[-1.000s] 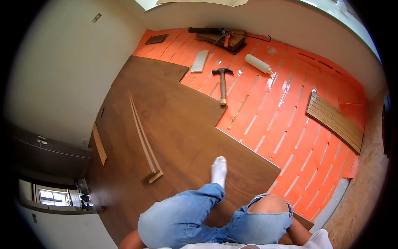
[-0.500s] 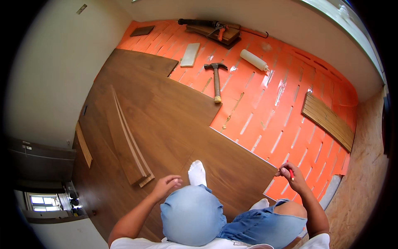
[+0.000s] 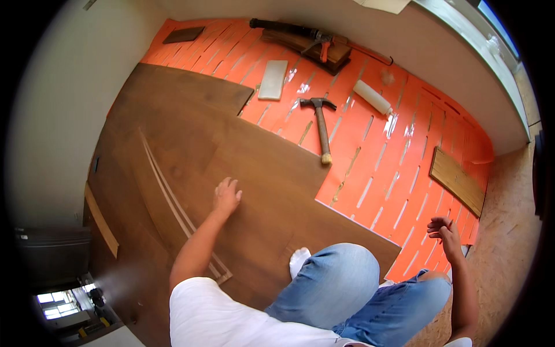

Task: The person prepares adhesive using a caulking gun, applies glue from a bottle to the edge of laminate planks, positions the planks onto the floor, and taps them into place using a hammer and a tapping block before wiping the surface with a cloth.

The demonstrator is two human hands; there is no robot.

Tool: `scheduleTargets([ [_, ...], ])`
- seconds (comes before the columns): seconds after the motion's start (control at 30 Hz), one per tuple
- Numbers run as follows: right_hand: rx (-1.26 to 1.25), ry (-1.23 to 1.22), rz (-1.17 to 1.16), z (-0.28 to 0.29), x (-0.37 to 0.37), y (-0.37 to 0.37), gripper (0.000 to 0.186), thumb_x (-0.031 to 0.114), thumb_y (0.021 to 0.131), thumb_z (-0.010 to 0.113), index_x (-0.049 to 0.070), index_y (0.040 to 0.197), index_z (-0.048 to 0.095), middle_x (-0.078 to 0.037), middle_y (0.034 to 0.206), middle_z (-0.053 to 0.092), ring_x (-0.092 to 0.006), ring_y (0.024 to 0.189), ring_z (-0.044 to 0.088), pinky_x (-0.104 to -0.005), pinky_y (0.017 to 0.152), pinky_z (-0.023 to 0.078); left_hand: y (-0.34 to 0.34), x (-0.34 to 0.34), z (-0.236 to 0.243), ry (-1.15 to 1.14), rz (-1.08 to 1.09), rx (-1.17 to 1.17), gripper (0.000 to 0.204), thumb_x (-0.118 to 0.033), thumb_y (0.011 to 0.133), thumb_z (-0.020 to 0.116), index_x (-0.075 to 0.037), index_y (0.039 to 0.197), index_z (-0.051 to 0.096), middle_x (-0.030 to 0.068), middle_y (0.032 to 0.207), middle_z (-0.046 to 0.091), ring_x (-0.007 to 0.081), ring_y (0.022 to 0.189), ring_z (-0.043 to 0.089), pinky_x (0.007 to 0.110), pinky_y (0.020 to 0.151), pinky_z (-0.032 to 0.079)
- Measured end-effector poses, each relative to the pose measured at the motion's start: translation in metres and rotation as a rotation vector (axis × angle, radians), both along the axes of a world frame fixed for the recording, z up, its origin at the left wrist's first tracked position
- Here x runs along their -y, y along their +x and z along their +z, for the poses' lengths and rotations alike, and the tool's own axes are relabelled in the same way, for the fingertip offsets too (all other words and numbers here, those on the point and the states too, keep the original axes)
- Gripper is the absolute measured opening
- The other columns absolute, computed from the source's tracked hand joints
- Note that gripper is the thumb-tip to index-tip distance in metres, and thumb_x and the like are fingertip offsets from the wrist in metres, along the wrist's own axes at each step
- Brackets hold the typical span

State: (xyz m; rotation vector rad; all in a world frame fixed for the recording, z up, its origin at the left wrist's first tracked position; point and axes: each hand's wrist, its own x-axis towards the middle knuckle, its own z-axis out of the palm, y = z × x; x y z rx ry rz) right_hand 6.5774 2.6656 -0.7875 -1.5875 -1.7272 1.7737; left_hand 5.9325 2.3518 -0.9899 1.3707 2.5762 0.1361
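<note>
My left hand (image 3: pixel 227 195) reaches out over the brown wood flooring (image 3: pixel 260 173), fingers slightly apart and holding nothing I can see. Beside it lies a loose plank with pale edges (image 3: pixel 184 222), partly behind my left forearm. My right hand (image 3: pixel 445 234) is raised over the orange slotted underlay (image 3: pixel 370 173), beyond the corner of the laid boards. Its fingers are curled toward the thumb; the red pencil seen there earlier cannot be made out now. A claw hammer (image 3: pixel 321 130) rests on the underlay, its handle end at the stepped board edge.
Farther back are a white block (image 3: pixel 273 80), a white bottle (image 3: pixel 373 97) and a caulking gun (image 3: pixel 324 46) on stacked board pieces (image 3: pixel 341 61). A short plank (image 3: pixel 459 179) lies at right, a dark offcut (image 3: pixel 184 34) far left. A narrow strip (image 3: pixel 101 220) lies along the left.
My left hand has moved forward over the boards. The right hand has lifted away from the board corner, and its pencil no longer shows. My view and knees have shifted.
</note>
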Motion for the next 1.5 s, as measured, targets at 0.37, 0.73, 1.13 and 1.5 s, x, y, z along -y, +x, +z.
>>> scheduleTargets([
  [0.37,-0.157,-0.117,-0.004,-0.102,-0.135,-0.290,0.038,0.020,0.100,0.042,-0.003,0.124,0.059,-0.012,0.101,0.070,-0.0191,0.087,0.070,-0.0320,0.066,0.055,-0.173,-0.161,-0.020,0.054,0.377,-0.141,0.055,-0.036,0.095,0.067,-0.004,0.139,0.056,0.0196,0.148,0.049,0.0374,0.136,0.046,0.049,0.113,0.039],
  [0.73,0.467,0.972,0.209,-0.189,-0.370,-0.599,0.026,0.022,0.098,0.052,0.004,0.111,0.066,-0.022,0.085,0.070,-0.0311,0.089,0.072,-0.0423,0.074,0.056,-0.182,-0.239,-0.087,0.434,0.401,-0.326,0.050,-0.027,0.097,0.060,0.001,0.138,0.057,0.0209,0.154,0.046,0.0373,0.141,0.043,0.048,0.121,0.033],
  [1.13,0.874,1.199,0.595,-0.153,-0.468,-0.779,0.068,0.035,0.079,0.082,0.005,0.135,0.056,-0.022,0.125,0.065,-0.0390,0.116,0.063,-0.0472,0.095,0.053,-0.198,-0.234,-0.068,0.390,0.428,-0.111,0.050,-0.022,0.097,0.055,0.000,0.141,0.055,0.0211,0.154,0.045,0.0390,0.142,0.042,0.052,0.122,0.032],
  [1.5,0.810,0.821,0.942,-0.085,-0.411,-0.883,0.051,0.044,0.082,0.078,0.000,0.102,0.066,-0.022,0.094,0.071,-0.0423,0.089,0.069,-0.0512,0.077,0.053,-0.195,-0.242,-0.065,0.282,0.453,-0.018,0.049,-0.023,0.098,0.053,-0.001,0.141,0.055,0.0208,0.152,0.048,0.0387,0.140,0.044,0.053,0.120,0.036],
])
